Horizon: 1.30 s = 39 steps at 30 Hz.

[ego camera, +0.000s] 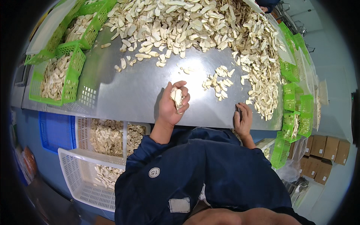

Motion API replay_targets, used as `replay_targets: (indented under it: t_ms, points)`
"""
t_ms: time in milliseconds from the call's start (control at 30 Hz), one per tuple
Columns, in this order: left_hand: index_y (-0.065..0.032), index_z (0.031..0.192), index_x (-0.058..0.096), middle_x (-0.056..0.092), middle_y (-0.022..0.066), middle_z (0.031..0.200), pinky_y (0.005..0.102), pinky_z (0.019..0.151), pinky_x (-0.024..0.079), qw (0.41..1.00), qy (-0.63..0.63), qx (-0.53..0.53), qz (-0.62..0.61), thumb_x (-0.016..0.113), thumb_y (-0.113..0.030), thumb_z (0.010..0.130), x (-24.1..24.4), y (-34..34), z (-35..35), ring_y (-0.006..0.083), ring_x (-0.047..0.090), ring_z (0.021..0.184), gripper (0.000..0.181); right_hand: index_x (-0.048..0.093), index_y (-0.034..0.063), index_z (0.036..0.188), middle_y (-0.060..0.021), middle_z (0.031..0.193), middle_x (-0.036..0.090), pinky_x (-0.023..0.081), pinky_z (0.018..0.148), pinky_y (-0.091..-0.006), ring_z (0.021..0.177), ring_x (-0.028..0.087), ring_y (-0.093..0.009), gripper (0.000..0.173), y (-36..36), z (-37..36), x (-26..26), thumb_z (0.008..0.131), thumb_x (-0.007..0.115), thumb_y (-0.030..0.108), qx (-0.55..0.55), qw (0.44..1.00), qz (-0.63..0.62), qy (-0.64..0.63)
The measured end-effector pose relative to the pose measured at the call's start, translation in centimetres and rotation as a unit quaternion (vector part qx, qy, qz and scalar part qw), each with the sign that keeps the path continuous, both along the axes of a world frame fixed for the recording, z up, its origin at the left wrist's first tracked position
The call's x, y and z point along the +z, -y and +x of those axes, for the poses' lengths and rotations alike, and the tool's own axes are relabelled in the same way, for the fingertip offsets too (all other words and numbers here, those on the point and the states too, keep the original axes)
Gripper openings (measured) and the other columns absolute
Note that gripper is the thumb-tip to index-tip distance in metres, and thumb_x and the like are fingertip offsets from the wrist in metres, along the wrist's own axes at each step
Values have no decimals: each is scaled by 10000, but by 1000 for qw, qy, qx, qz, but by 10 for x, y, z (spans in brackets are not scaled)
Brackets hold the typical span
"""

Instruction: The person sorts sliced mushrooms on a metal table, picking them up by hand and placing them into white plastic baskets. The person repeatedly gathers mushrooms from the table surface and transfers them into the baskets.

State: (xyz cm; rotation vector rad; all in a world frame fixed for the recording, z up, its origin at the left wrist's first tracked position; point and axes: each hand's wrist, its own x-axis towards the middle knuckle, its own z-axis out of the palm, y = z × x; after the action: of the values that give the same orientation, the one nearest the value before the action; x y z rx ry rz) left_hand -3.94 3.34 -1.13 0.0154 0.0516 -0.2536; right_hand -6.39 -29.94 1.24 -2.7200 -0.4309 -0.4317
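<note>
My left hand (173, 102) is raised above the steel table (126, 95), palm up, with its fingers curled around a few pale dried slices (177, 97) that look like mushroom. At the table's near edge rests my right hand (244, 118), thumb apart from the fingers and no slice visible in it. A small loose cluster of slices (220, 83) lies on the steel just beyond my right hand. Single slices (189, 70) are scattered farther out. Across the far side and down the right spreads a large heap of the same slices (194, 25).
Green plastic baskets (73, 81) holding slices stand at the table's left; more green baskets (292, 97) line its right. Below the left edge are a blue crate (57, 130) and white crates (71, 174) with slices. Cardboard boxes (319, 146) are stacked at right. Another person's sleeve (268, 3) shows at the top.
</note>
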Motion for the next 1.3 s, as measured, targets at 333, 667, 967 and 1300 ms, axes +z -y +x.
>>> replay_targets:
  t_ms: [333, 667, 967, 1300]
  points:
    - [-40, 1143, 582, 550, 64, 834, 219, 369, 346, 998, -28, -5, 51, 304, -389, 1074, 6, -3, -6, 138, 460, 605, 452, 637, 64, 1145, -144, 1204, 595, 406, 989, -439, 1125, 546, -342, 301, -6, 5, 5, 855, 593, 131, -19, 1000, -5, -20]
    - [-31, 1162, 555, 496, 69, 850, 222, 346, 338, 997, -29, -25, 70, 319, -391, 1068, 7, -1, -7, 140, 441, 603, 440, 620, 63, 1196, -137, 1223, 599, 417, 987, -440, 1134, 545, -348, 359, -4, 7, 10, 853, 647, 168, -27, 999, 8, -16]
    - [-44, 1139, 580, 481, 62, 822, 211, 339, 318, 995, -36, -4, 97, 346, -372, 1059, 7, 2, -4, 141, 405, 592, 411, 569, 136, 1334, -138, 1402, 499, 373, 1067, -488, 1279, 470, -357, 554, -34, 35, 10, 829, 732, 292, 124, 992, 28, 8]
    - [0, 1158, 537, 449, 84, 854, 245, 357, 340, 999, 11, 20, 40, 374, -374, 1060, 10, 4, -3, 157, 413, 645, 420, 627, 146, 1224, -97, 1300, 567, 286, 1123, -535, 1285, 476, -280, 345, -90, 117, -5, 919, 565, 296, 122, 990, -55, 46]
